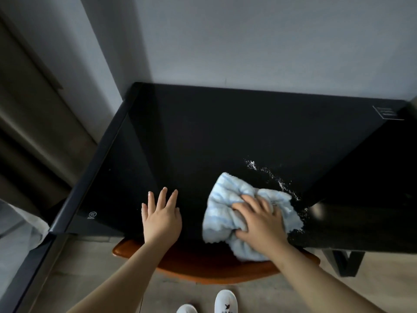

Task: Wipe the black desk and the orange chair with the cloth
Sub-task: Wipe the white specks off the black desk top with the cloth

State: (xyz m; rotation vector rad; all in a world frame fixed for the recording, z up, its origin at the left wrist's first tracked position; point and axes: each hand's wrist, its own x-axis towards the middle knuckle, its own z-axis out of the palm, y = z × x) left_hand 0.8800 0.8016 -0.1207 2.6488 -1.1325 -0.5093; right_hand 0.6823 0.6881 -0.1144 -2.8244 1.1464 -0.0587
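Note:
The black desk (pixel 225 132) fills the middle of the view, glossy, pushed against a grey wall. A crumpled light blue cloth (pixel 228 208) lies near the desk's front edge. My right hand (pixel 259 220) presses on it, fingers dug into the folds. White specks (pixel 268 175) are scattered on the desk just beyond and to the right of the cloth. My left hand (pixel 161 215) rests flat on the desk to the left of the cloth, fingers straight. The orange chair (pixel 203 267) is tucked under the desk's front edge, only its seat rim showing.
The grey wall (pixel 248 41) stands right behind the desk. A black desk leg (pixel 347 263) shows at lower right. White slippers (pixel 225 301) stand on the beige floor below the chair. Dark furniture and a glass panel (pixel 27 256) line the left side.

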